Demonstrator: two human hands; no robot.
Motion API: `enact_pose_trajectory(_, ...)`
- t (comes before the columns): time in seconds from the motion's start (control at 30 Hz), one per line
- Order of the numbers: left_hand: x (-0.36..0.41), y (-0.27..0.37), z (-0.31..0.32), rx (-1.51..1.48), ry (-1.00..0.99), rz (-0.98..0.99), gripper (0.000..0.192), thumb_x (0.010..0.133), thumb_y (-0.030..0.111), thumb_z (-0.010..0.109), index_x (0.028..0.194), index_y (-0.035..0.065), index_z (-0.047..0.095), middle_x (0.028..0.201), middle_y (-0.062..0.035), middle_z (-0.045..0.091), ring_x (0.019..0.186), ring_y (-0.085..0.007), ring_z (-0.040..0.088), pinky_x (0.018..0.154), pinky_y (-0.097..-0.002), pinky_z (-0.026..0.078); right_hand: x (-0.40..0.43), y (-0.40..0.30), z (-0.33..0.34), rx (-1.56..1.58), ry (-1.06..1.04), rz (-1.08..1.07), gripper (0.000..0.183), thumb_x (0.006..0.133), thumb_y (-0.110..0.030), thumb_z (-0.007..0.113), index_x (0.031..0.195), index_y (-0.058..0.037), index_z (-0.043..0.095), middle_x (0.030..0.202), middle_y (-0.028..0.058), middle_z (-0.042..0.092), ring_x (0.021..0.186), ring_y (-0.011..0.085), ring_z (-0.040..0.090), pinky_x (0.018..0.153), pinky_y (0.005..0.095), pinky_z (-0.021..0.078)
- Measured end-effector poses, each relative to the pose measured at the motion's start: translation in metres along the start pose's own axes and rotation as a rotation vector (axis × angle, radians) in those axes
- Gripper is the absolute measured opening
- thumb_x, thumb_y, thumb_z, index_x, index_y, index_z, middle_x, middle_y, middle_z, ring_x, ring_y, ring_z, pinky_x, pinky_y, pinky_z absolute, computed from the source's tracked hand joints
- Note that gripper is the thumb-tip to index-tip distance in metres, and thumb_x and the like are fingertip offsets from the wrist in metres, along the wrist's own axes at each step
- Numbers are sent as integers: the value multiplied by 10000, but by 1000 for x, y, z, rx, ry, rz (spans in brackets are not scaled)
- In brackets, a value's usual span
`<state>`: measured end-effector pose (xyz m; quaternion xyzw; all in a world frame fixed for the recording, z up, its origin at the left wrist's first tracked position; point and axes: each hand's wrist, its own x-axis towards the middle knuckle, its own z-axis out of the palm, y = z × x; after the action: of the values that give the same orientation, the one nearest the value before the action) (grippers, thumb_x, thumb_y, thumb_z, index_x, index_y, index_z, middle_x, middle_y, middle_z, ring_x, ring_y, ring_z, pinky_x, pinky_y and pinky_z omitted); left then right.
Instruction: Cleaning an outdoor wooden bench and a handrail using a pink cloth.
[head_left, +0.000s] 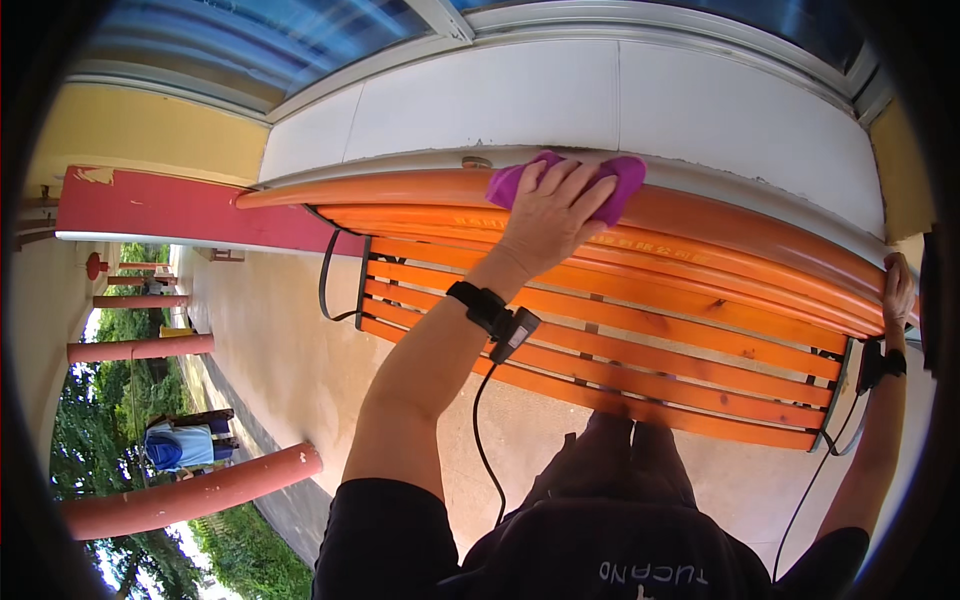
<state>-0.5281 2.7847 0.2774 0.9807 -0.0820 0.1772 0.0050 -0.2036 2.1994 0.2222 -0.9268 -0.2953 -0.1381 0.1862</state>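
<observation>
My left hand (551, 214) lies over a purple cloth (626, 180), its fingers bent around the folds. Cloth and hand rest on the rounded top rail (750, 232) of an orange slatted bench's backrest. Toward the far right end of the same rail, my right hand (898, 292) is closed around it, its fingertips partly hidden. Below the backrest spread the orange wooden seat slats (675, 360), with dark metal supports at both ends. The backrest slats carry yellow writing. Each wrist wears a black strap with a small device and a cable.
A white wall ledge (480, 97) under windows runs behind the bench. A black looped armrest (326, 277) juts out at the bench's left end. Red pillars (202, 491) line the walkway at the left, where a person in light blue (184, 444) is seen farther off.
</observation>
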Motion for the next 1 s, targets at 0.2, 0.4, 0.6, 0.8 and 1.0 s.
enact_pose_trajectory(0.2, -86, -116, -25, 232, -75, -170, 729, 708, 258, 731, 1338, 166, 375, 1341, -75, 390, 1255, -283, 360, 1063, -505, 223, 6, -3, 3, -6, -5, 3, 266, 926, -200, 325, 870, -12, 505, 801, 146, 512, 732, 327, 500, 730, 335, 424)
enact_pose_trajectory(0.4, -106, -129, -22, 286, -58, -451, 818, 703, 268, 751, 1381, 158, 308, 1355, -75, 351, 1299, -330, 288, 1022, -632, 207, 12, -19, 17, -26, 59, -31, 291, 936, -221, 326, 860, -25, 529, 814, 170, 555, 775, 368, 556, 710, 378, 442)
enact_pose_trajectory(0.6, -40, -24, 13, 88, 23, -351, 776, 731, 328, 723, 1368, 167, 309, 1349, -97, 345, 1298, -352, 266, 1004, -644, 190, 16, 1, -14, -348, 265, -142, 168, 864, -73, 457, 990, -25, 558, 1072, 148, 553, 1025, 352, 531, 865, 409, 434)
enact_pose_trajectory(0.8, -52, -39, -5, 122, 16, -288, 688, 755, 300, 707, 1337, 177, 362, 1277, -88, 408, 1237, -321, 345, 1006, -578, 230, 51, -334, 41, -12, 471, -286, 313, 806, -43, 561, 1118, -51, 589, 1252, 117, 517, 1161, 306, 493, 971, 404, 392)
enact_pose_trajectory(1.0, -88, -112, -15, 105, 96, -125, 672, 720, 286, 732, 1306, 194, 415, 1208, -50, 471, 1190, -255, 401, 1007, -493, 273, 74, -540, 127, -35, 345, -150, 338, 926, -317, 490, 1170, -99, 576, 1302, 110, 489, 1259, 312, 392, 1036, 446, 306)
